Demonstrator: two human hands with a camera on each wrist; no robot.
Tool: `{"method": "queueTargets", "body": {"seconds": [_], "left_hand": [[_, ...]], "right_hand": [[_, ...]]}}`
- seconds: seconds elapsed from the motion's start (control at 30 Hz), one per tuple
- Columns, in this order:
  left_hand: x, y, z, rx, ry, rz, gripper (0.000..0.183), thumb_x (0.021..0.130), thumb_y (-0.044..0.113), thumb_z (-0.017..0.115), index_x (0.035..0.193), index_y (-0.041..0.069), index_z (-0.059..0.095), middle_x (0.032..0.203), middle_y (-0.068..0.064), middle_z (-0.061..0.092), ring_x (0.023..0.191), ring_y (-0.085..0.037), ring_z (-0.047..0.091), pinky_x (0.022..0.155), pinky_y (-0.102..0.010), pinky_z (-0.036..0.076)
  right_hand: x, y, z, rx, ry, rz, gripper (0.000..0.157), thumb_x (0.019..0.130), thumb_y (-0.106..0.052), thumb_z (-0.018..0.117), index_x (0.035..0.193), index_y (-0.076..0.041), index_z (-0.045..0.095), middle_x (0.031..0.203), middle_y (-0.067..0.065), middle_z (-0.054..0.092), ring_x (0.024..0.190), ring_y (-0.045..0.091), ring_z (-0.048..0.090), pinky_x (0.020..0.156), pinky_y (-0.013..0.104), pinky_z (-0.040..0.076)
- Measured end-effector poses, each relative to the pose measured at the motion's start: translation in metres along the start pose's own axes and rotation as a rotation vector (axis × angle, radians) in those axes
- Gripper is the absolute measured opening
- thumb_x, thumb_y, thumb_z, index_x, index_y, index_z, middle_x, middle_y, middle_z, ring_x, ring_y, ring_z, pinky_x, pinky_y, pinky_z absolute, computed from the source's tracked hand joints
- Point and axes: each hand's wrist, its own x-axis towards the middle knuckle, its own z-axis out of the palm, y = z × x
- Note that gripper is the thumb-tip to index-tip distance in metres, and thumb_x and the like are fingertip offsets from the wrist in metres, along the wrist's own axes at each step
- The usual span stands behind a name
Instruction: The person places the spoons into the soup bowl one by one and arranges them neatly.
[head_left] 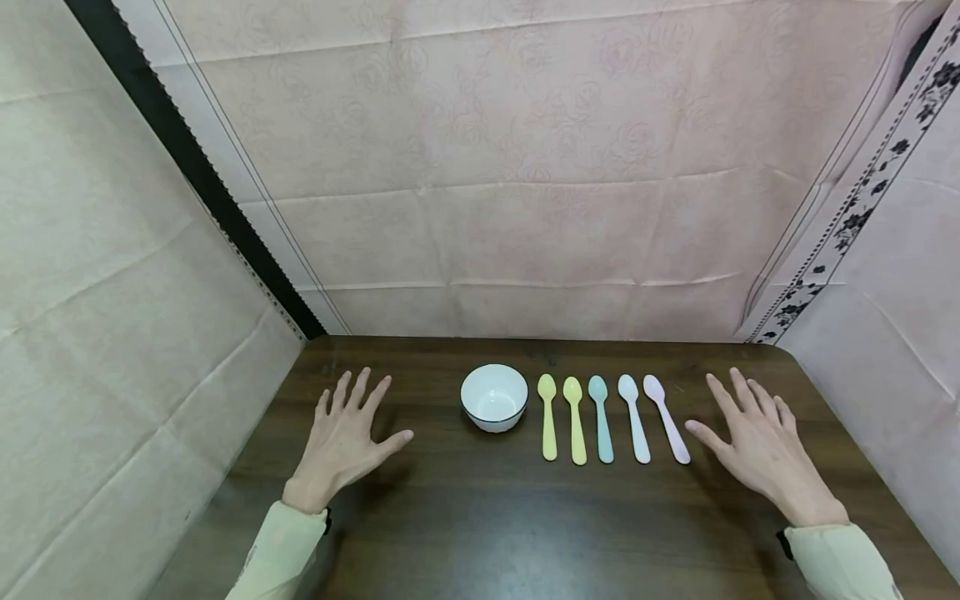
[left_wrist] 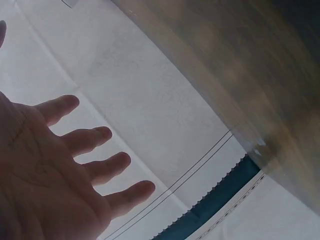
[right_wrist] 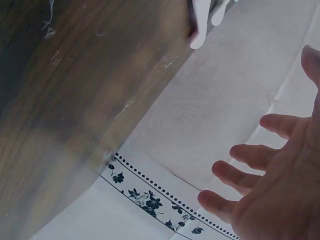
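Five plain spoons (head_left: 602, 423) (pastel) lie beside a white bowl (head_left: 494, 395).

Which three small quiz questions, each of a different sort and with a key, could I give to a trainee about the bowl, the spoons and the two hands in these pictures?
1. Multiple choice: how many spoons lie on the table?
a) four
b) five
c) six

2. True or false: in the head view, the bowl stands to the left of all the spoons.

3. Short answer: what does the left hand hold, and what does the right hand hold?

Key:
1. b
2. True
3. Nothing in either hand; the fingers of both are spread.
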Motion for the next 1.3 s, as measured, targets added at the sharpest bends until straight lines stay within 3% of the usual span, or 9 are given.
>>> {"method": "queueTargets", "body": {"seconds": [0.4, 0.67, 0.83, 0.97, 1.13, 1.3], "left_hand": [[0.005, 0.001, 0.008, -0.129, 0.016, -0.016, 0.098, 0.095, 0.067, 0.072, 0.171, 0.017, 0.036, 0.177, -0.021, 0.035, 0.162, -0.049, 0.031, 0.119, -0.082, 0.032], [0.010, 0.006, 0.014, -0.301, 0.034, -0.037, 0.097, 0.094, 0.062, 0.078, 0.167, 0.010, 0.040, 0.169, -0.023, 0.044, 0.154, -0.047, 0.045, 0.113, -0.069, 0.048], [0.013, 0.009, 0.020, -0.399, 0.020, -0.048, 0.099, 0.092, 0.060, 0.080, 0.168, 0.013, 0.038, 0.171, -0.022, 0.043, 0.155, -0.047, 0.044, 0.117, -0.070, 0.045], [0.018, 0.014, 0.024, -0.464, 0.005, -0.045, 0.100, 0.091, 0.052, 0.084, 0.169, 0.011, 0.036, 0.171, -0.022, 0.043, 0.156, -0.047, 0.044, 0.120, -0.071, 0.042], [0.024, 0.022, 0.028, -0.523, -0.030, -0.033, 0.102, 0.091, 0.049, 0.086, 0.169, 0.010, 0.035, 0.171, -0.021, 0.044, 0.151, -0.048, 0.051, 0.116, -0.066, 0.049], [0.029, 0.031, 0.032, -0.546, -0.053, -0.020, 0.102, 0.090, 0.050, 0.087, 0.168, 0.009, 0.036, 0.172, -0.019, 0.043, 0.148, -0.047, 0.054, 0.116, -0.064, 0.050]], "right_hand": [[-0.001, -0.006, -0.001, 0.078, 0.037, 0.008, 0.078, 0.107, -0.050, 0.066, 0.165, -0.004, 0.040, 0.162, 0.038, 0.042, 0.140, 0.063, 0.039, 0.102, 0.080, 0.033], [0.002, -0.008, 0.000, 0.105, 0.052, 0.016, 0.075, 0.102, -0.047, 0.075, 0.152, 0.004, 0.053, 0.139, 0.037, 0.060, 0.123, 0.057, 0.053, 0.098, 0.073, 0.040], [0.002, -0.010, 0.001, 0.125, 0.016, 0.037, 0.074, 0.101, -0.047, 0.077, 0.146, 0.008, 0.058, 0.131, 0.037, 0.065, 0.117, 0.055, 0.060, 0.097, 0.071, 0.047], [0.002, -0.010, 0.002, 0.136, -0.032, 0.064, 0.072, 0.101, -0.048, 0.076, 0.143, 0.008, 0.061, 0.125, 0.031, 0.068, 0.106, 0.045, 0.065, 0.090, 0.066, 0.051], [0.001, -0.009, 0.004, 0.144, -0.042, 0.058, 0.064, 0.099, -0.043, 0.080, 0.136, 0.008, 0.066, 0.114, 0.025, 0.073, 0.092, 0.036, 0.071, 0.082, 0.063, 0.055], [0.003, -0.008, 0.007, 0.167, -0.055, 0.059, 0.058, 0.098, -0.039, 0.083, 0.128, 0.009, 0.070, 0.107, 0.024, 0.077, 0.089, 0.035, 0.074, 0.082, 0.063, 0.057]]}}
